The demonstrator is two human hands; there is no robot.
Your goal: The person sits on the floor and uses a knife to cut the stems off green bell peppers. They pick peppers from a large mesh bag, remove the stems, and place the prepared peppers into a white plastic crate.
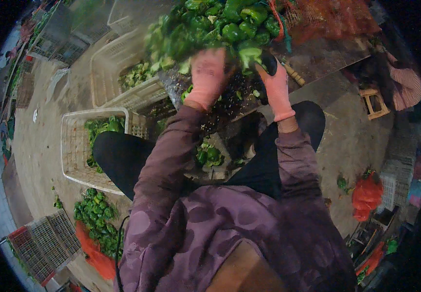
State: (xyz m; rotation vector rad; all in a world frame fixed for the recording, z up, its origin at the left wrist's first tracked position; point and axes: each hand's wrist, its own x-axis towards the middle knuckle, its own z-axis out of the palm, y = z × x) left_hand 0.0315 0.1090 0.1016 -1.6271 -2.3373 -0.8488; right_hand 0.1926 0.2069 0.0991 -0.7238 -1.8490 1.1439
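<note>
Both my hands wear pink knitted gloves with dark patches. My left hand (209,75) is blurred and reaches to the near edge of a heap of green bell peppers (237,33); its fingertips are hidden. A light green, apparently cut-open pepper (250,56) is held at the thumb and fingers of my right hand (274,82). Beneath the hands, a dark work surface (236,104) is strewn with pale seeds and scraps. Just right of my right hand lies a wooden-handled tool (293,74).
Left of the surface, a plastic crate (97,78) holds pale pepper scraps. Another crate (64,146) beside my left knee contains green peppers. Red mesh sacking (334,20) covers the far right. A wooden stool (373,104) stands near another person's striped sleeve (409,87). More peppers (95,215) lie at lower left.
</note>
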